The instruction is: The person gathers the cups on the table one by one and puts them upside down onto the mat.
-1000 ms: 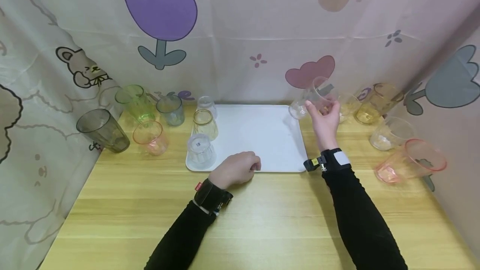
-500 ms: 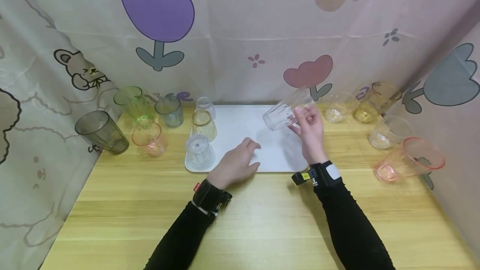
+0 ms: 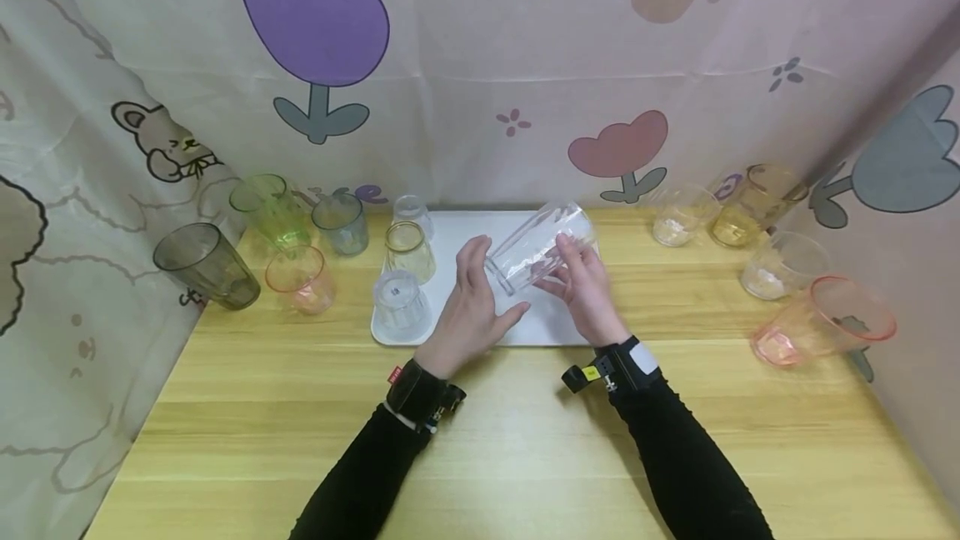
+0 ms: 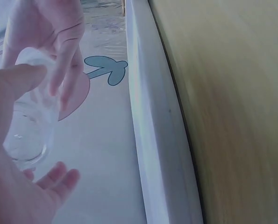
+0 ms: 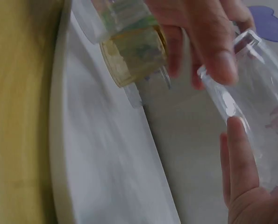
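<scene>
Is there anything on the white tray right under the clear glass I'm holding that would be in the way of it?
Nothing visible. The clear glass, held tilted by the right hand with the left hand at its base, hangs over bare white tray. Three upturned glasses stand along its left edge.

A white tray (image 3: 465, 227) is lying on the wooden table (image 3: 480, 440). Three small glasses are standing upside down on its left part: a clear one (image 3: 402, 302) at the front, an amber one (image 3: 408, 249) behind it, and another clear one (image 3: 412, 212) at the back. Left of the tray, a grey cup (image 3: 206, 263), a green cup (image 3: 270, 208), a pink cup (image 3: 301, 277) and a bluish cup (image 3: 341, 222) are lying. On the right, a yellow cup (image 3: 753, 203) and a big pink cup (image 3: 825, 323) are lying on their sides, with clear cups (image 3: 780, 267) between them.
</scene>
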{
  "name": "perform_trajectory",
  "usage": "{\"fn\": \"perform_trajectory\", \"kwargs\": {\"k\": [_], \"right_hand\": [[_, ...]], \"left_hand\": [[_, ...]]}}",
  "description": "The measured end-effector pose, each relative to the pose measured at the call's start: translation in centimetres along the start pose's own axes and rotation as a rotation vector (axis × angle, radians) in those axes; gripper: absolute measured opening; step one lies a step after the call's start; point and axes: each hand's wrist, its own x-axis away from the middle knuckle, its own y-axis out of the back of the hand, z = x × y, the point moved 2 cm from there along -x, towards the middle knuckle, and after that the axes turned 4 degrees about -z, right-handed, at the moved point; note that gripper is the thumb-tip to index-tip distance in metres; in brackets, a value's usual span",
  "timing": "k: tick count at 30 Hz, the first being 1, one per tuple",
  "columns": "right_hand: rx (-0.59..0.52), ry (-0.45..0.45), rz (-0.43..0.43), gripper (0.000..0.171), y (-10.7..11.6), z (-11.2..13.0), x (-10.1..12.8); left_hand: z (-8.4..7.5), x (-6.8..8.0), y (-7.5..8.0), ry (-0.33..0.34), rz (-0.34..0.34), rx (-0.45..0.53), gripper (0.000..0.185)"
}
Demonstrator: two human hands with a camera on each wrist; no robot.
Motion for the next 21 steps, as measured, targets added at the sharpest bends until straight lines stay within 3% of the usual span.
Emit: {"fn": "perform_trajectory", "kwargs": {"k": [7,14,21], "right_hand": [[0.016,-0.048,0.097,0.063,-0.7,-0.8,0.5],[-0.014,-0.071,0.167,0.048,-0.4,-1.0,0.4],[0.075,-0.084,0.278,0.053,0.7,-0.4,-0.1]], "left_hand": [[-0.3,-0.2,0.4,-0.069,-0.122,0.050,0.098],[-0.8,-0.6,1.1,-0.113,-0.106,0.017,0.079],[-1.1,-2.1,2.7,-0.148,-0.084,0.013,0.071]]}}
